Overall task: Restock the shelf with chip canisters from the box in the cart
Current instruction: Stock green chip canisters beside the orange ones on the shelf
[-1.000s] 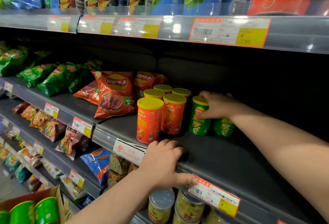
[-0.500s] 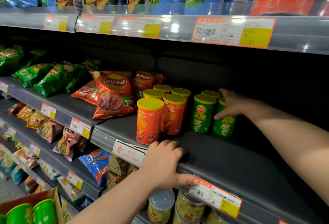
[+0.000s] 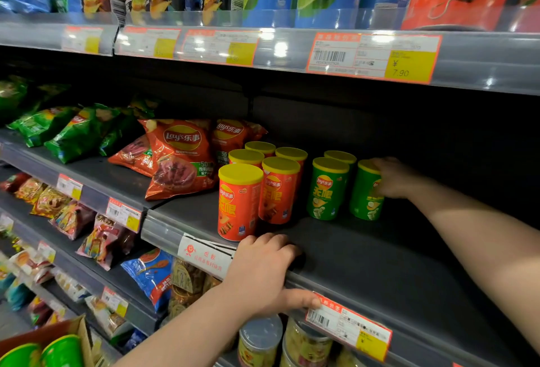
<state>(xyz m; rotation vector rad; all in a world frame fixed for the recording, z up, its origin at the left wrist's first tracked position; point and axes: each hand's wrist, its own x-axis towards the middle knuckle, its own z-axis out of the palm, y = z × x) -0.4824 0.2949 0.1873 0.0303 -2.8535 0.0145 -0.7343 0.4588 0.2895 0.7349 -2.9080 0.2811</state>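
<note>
The right hand (image 3: 391, 179) is grasping the rightmost green canister (image 3: 365, 206) near its top. Its fingers are curling over the rim of the yellow lid and down onto the label, and the canister is standing upright on the dark shelf (image 3: 380, 264). Just to its left, two neighbouring green canisters (image 3: 327, 188) are standing, one in front and one behind; whether they are touching it I cannot tell. Further left, a cluster of orange canisters (image 3: 238, 203) with yellow lids is sitting in tight rows, the front one nearest the shelf's edge.

The left hand (image 3: 260, 273) is clutching the shelf's front lip — its fingers are hooking over the top just below the front orange canister, while the thumb is lying along the price rail beneath, its tip touching a red-and-yellow price label (image 3: 347, 327). A white notice tag (image 3: 204, 252) is sitting on the rail just left of that hand.

Left of the orange canisters, orange chip bags (image 3: 181, 159) are leaning on the shelf, and green chip bags (image 3: 73, 133) are lying beyond them. In the lower left corner the cardboard box (image 3: 80, 334) is showing — two boxed green canisters (image 3: 62, 350) are sitting inside it, side by side.
</note>
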